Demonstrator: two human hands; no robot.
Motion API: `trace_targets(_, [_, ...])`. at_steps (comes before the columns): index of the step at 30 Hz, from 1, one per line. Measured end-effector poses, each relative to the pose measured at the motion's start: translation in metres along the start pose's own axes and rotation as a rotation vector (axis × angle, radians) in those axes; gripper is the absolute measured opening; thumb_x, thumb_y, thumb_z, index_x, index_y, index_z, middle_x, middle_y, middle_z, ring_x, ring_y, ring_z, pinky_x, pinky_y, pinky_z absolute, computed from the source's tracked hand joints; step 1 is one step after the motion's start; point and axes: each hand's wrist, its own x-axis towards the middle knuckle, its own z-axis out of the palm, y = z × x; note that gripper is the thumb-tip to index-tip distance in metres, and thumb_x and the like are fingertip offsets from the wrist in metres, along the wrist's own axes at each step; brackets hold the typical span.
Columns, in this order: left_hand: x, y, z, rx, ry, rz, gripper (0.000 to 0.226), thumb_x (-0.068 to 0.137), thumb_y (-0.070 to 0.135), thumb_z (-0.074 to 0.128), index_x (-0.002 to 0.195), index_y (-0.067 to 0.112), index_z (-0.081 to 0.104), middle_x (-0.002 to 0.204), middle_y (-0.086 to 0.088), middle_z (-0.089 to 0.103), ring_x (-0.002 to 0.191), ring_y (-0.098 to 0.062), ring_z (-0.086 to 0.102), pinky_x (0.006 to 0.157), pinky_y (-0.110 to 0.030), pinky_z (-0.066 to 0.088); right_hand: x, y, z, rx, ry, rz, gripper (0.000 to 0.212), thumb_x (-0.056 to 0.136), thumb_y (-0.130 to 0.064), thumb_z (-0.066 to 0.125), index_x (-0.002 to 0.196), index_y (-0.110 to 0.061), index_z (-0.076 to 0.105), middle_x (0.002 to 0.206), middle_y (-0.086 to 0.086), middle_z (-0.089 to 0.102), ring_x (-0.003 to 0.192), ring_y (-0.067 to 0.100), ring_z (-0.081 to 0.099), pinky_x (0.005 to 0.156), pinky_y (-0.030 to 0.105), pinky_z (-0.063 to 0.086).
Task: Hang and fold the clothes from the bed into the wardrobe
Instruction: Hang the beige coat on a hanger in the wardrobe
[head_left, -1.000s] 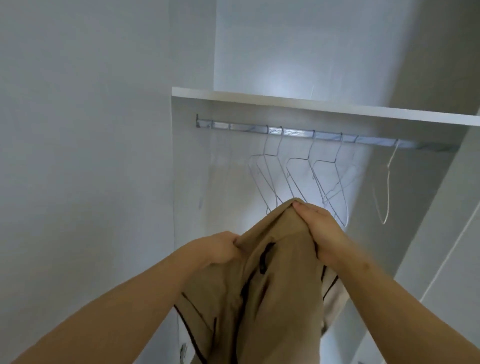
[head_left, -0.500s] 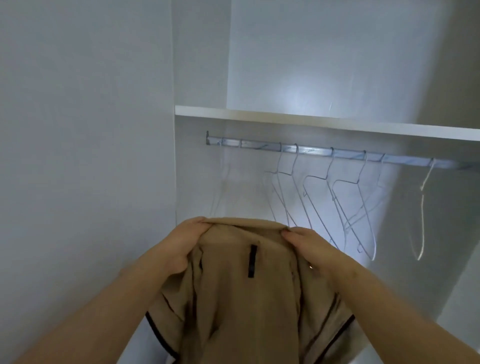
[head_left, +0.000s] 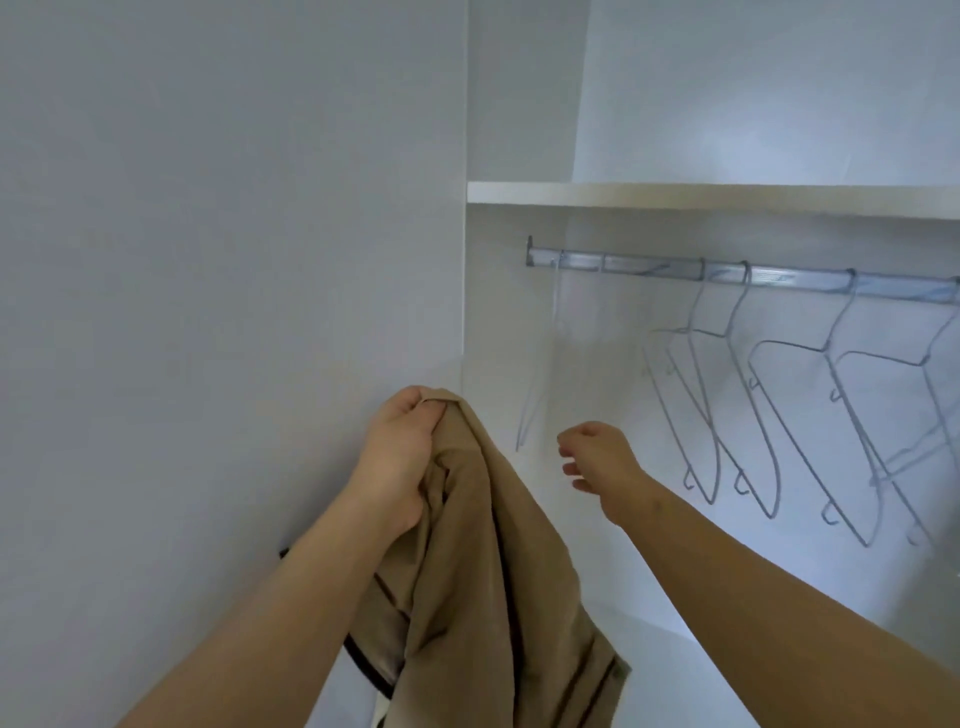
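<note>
A tan garment (head_left: 483, 571) with dark trim hangs down in front of the open white wardrobe. My left hand (head_left: 400, 457) grips its bunched top edge near the wardrobe's left side panel. My right hand (head_left: 597, 457) is empty, its fingers loosely curled, and reaches into the wardrobe below the metal rail (head_left: 779, 275). A pale wire hanger (head_left: 540, 374) hangs at the rail's left end, just above and left of my right hand. Several more wire hangers (head_left: 727, 405) hang along the rail to the right.
A white shelf (head_left: 701, 195) runs above the rail, with an open compartment over it. A plain white panel (head_left: 234, 260) fills the left of the view. The wardrobe's back wall (head_left: 597, 364) is bare behind the hangers.
My right hand has let go of the garment and moved right toward the hangers. My left hand now holds the garment alone, bunched. The view has shifted left.
</note>
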Motion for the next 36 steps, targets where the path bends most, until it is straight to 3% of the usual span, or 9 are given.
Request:
trace_targets(6, [0.016,0.0,0.008,-0.004,0.082,-0.002,0.032,0.095,0.007,0.043,0.067,0.016,0.058,0.058,0.002,0.059,0.047,-0.006,0.057,0.042,-0.016,0.049,0.044,-0.009,0.038,-0.017,0.027,-0.076,0.041,0.095,-0.015,0.045,0.134,-0.008,0.041,0.107,0.006,0.052,0.082,0.014,0.049,0.077,0.026,0.037])
trace_targets(9, [0.027,-0.001,0.01,0.001,0.099,-0.016,0.031,0.096,0.01,0.044,0.07,0.017,0.059,0.068,-0.001,0.06,0.061,-0.013,0.057,0.047,-0.018,0.051,0.069,-0.014,0.052,0.128,-0.05,0.047,0.059,0.096,-0.018,0.045,0.148,-0.01,0.018,0.147,0.011,0.031,0.127,0.027,0.039,0.101,0.034,0.034])
trace_targets(12, [0.033,-0.002,0.012,-0.002,0.11,-0.034,0.031,0.096,0.012,0.045,0.07,0.019,0.059,0.071,-0.003,0.061,0.065,-0.015,0.058,0.05,-0.022,0.051,0.092,-0.013,0.058,0.276,-0.049,0.255,0.063,0.096,-0.021,0.049,0.149,-0.01,0.016,0.153,0.012,0.023,0.137,0.033,0.028,0.11,0.045,0.027])
trace_targets(18, [0.04,-0.003,0.016,0.007,0.1,-0.061,0.028,0.096,0.014,0.046,0.072,0.02,0.06,0.075,-0.003,0.062,0.07,-0.017,0.059,0.056,-0.026,0.05,0.113,-0.011,0.067,0.29,-0.024,0.316,0.057,0.093,-0.018,0.053,0.143,-0.006,0.029,0.143,0.015,0.039,0.13,0.033,0.037,0.104,0.044,0.033])
trace_targets(23, [0.039,-0.004,0.015,-0.009,0.091,-0.072,0.029,0.095,0.013,0.048,0.071,0.019,0.062,0.072,-0.002,0.065,0.07,-0.017,0.061,0.056,-0.025,0.051,0.123,-0.004,0.065,0.226,0.136,0.342,0.046,0.091,-0.014,0.052,0.132,-0.003,0.036,0.137,0.019,0.042,0.123,0.034,0.044,0.099,0.041,0.039])
trace_targets(26, [0.041,-0.004,0.016,0.01,0.076,-0.085,0.026,0.095,0.013,0.047,0.074,0.016,0.063,0.079,-0.006,0.065,0.075,-0.02,0.061,0.063,-0.03,0.051,0.126,0.001,0.07,0.285,0.072,0.311,0.055,0.089,-0.017,0.056,0.137,-0.003,0.033,0.139,0.018,0.039,0.124,0.037,0.039,0.096,0.044,0.036])
trace_targets(29, [0.042,-0.002,0.018,-0.005,0.09,-0.109,0.025,0.095,0.014,0.047,0.076,0.017,0.062,0.078,-0.005,0.065,0.072,-0.019,0.061,0.057,-0.025,0.051,0.126,-0.002,0.077,0.319,-0.05,0.29,0.049,0.091,-0.02,0.056,0.134,-0.002,0.041,0.135,0.015,0.047,0.118,0.03,0.043,0.101,0.041,0.032])
trace_targets(33, [0.037,0.003,0.018,-0.049,0.061,-0.104,0.027,0.095,0.01,0.046,0.074,0.015,0.06,0.053,0.002,0.066,0.047,-0.009,0.063,0.038,-0.016,0.046,0.123,-0.011,0.087,0.395,-0.14,0.248,0.037,0.093,-0.026,0.054,0.123,-0.005,0.05,0.099,0.007,0.059,0.094,0.024,0.049,0.09,0.039,0.039])
trace_targets(36, [0.035,0.003,0.019,-0.041,0.025,-0.087,0.029,0.096,0.007,0.042,0.072,0.012,0.058,0.045,0.006,0.063,0.038,-0.004,0.059,0.035,-0.014,0.044,0.122,-0.017,0.094,0.387,-0.124,0.196,0.02,0.093,-0.017,0.052,0.11,-0.005,0.051,0.075,0.004,0.054,0.066,0.017,0.05,0.065,0.029,0.042])
